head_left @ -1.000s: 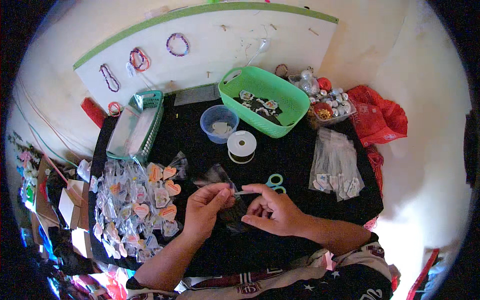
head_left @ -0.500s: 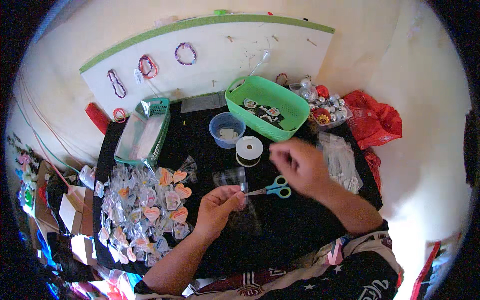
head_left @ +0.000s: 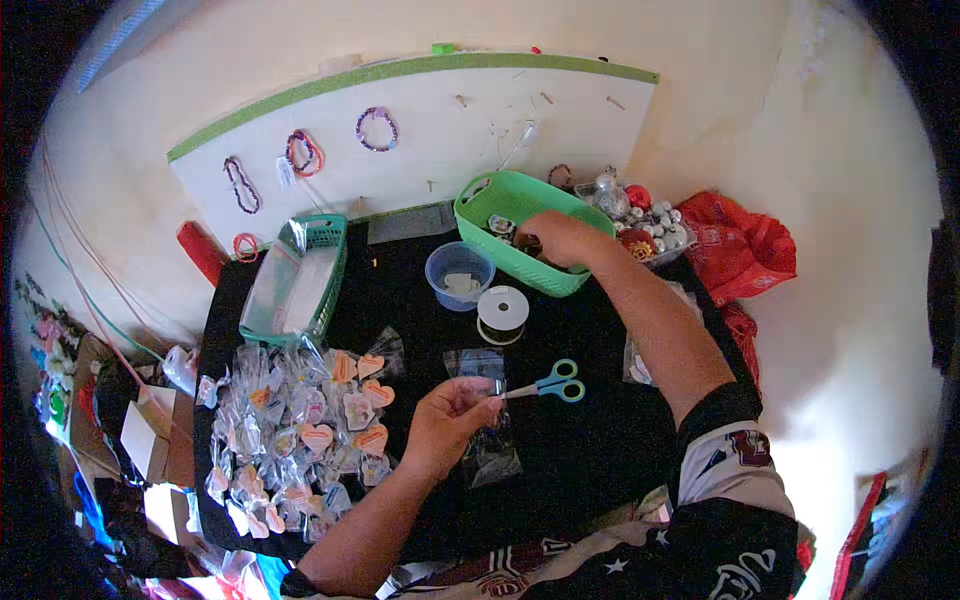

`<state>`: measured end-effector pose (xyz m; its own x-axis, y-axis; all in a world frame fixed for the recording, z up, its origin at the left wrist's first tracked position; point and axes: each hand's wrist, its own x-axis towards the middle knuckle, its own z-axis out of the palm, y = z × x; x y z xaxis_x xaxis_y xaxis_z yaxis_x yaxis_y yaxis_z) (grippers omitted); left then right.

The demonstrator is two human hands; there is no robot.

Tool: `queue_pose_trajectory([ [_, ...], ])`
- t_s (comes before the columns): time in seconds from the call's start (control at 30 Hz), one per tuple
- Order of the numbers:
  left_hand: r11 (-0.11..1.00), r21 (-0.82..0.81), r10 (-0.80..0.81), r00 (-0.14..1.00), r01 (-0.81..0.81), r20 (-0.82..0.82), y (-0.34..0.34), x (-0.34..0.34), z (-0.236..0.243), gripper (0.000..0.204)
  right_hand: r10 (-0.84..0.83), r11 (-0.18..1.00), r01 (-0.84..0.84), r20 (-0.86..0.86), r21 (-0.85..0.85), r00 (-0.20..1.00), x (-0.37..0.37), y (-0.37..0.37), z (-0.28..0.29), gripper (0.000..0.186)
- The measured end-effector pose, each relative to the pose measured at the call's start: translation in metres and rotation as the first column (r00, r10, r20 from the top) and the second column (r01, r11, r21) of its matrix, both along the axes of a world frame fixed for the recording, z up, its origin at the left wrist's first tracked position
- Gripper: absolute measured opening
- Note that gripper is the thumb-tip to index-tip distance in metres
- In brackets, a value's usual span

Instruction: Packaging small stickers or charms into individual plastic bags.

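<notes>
My left hand is closed in a pinch on a clear plastic bag, which shows above and below the fingers. The tip of the blue-handled scissors lies right beside those fingertips, on the black cloth. Reaching forward, my right hand is inside the green basket, down at some small printed cutouts. Its fingertips are partly hidden there, so whether they grip a cutout does not show. Between the hands stand a spool of dark ribbon and a blue tub with pale pieces in it.
Many bagged heart-shaped tags cover the left of the table. Behind them is a teal basket with clear bags. A container of baubles and a red bag sit at the right. Bracelets hang on a white board.
My right hand has moved from above the table near the spool forward into the green basket. The left hand keeps its pinch; the view has shifted slightly.
</notes>
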<state>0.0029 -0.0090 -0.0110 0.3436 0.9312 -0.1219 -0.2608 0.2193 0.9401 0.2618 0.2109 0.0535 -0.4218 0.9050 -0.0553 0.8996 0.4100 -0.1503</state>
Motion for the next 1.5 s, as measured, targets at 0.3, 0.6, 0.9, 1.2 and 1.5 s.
queue_pose_trajectory([
  [0.3,0.999,-0.009,-0.041,0.999,0.041,-0.031,0.001,0.0,0.005,0.023,0.01,0.999,0.006,-0.333,0.047,0.943,0.035,-0.011,0.032,0.038],
  [0.6,0.999,0.039,-0.031,0.994,0.035,-0.109,-0.001,0.0,0.007,0.021,-0.197,0.979,0.182,-0.616,-0.088,0.763,0.048,-0.028,0.037,0.028],
  [0.9,0.999,0.028,-0.031,0.998,0.033,-0.063,-0.001,0.001,0.002,0.022,-0.327,0.933,0.309,-0.787,-0.183,0.523,0.034,-0.053,0.044,0.022],
  [1.2,1.0,0.012,-0.015,0.995,0.017,-0.099,-0.005,-0.003,0.01,0.028,-0.103,0.982,0.185,-0.914,-0.031,0.392,0.001,-0.106,0.042,0.021],
  [1.5,0.991,0.102,-0.058,0.973,0.082,-0.222,-0.009,0.006,0.012,0.03,-0.14,0.989,0.012,-0.912,-0.147,0.386,-0.041,-0.199,0.023,0.016],
])
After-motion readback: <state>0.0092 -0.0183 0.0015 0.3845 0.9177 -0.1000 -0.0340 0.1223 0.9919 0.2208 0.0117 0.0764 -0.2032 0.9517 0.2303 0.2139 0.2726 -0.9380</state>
